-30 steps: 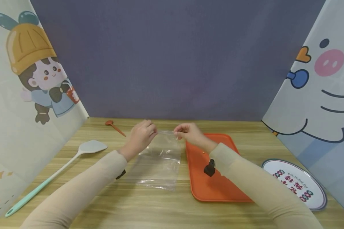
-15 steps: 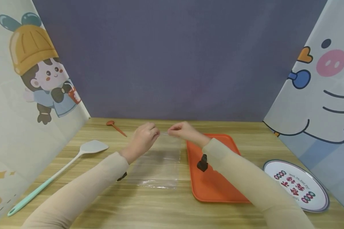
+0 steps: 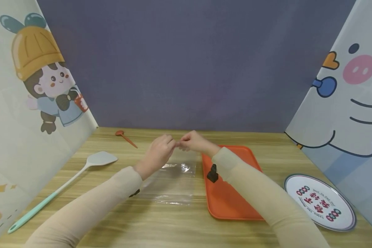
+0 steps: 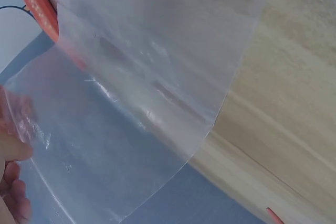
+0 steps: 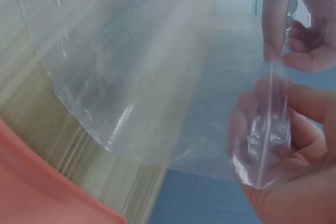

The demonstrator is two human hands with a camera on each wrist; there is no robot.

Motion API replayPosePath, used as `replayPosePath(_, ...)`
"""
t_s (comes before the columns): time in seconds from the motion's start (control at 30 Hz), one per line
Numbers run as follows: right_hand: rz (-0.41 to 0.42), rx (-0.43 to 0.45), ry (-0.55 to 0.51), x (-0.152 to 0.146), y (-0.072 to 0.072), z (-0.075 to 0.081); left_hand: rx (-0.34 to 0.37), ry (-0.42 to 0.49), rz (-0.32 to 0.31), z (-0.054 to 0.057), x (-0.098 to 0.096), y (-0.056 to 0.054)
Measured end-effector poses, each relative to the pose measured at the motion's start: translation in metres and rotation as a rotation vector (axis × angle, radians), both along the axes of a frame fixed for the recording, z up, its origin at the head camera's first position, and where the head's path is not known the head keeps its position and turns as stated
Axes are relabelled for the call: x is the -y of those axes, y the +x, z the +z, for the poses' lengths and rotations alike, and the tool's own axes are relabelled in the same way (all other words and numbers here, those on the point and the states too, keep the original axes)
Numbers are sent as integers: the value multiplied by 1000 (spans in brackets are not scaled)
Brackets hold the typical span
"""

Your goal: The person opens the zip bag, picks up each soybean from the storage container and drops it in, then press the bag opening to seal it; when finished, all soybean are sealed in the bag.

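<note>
A clear plastic zip-lock bag (image 3: 176, 184) hangs from both hands above the table, and its seal line shows in the right wrist view. My left hand (image 3: 158, 151) pinches the top edge of the bag between thumb and finger; the other fingers curl beneath. Close beside it, my right hand (image 3: 196, 142) grips the same edge, its fingers (image 5: 247, 114) showing through the film behind the seal. The fingertips of the two hands nearly meet. Nothing shows inside the bag (image 4: 142, 93).
An orange tray (image 3: 218, 206) lies under the right forearm. At the right stands an oval plate (image 3: 311, 193) with red lettering. A white spatula (image 3: 100, 158) with a mint handle lies left. Behind it is a small orange-red spoon (image 3: 125, 138). A dark backdrop (image 3: 186, 69) closes the back.
My right hand has moved left along the bag's top edge until it nearly touches my left hand, which has shifted slightly right. The tray shows more from under the right arm.
</note>
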State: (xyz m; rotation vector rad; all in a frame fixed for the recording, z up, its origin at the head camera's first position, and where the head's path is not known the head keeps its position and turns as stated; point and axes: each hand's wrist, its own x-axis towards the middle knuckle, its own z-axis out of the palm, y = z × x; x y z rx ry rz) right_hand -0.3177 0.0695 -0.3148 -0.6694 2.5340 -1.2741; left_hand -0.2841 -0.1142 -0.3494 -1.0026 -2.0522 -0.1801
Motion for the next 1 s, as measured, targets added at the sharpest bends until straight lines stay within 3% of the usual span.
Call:
replayPosePath(0.17,-7,-11,8,1,0,1,0,-28,-22,-2,-1,0)
replayPosePath(0.47,28,-33,34,0,-2,1,19,31,1,-4,2,2)
replayPosePath(0.73,56,-130,109,5,-4,2,-75,-9,-10,-3,6,4)
replayPosePath(1.0,0,-163,163,11,-2,2,-109,-55,52,-9,6,3)
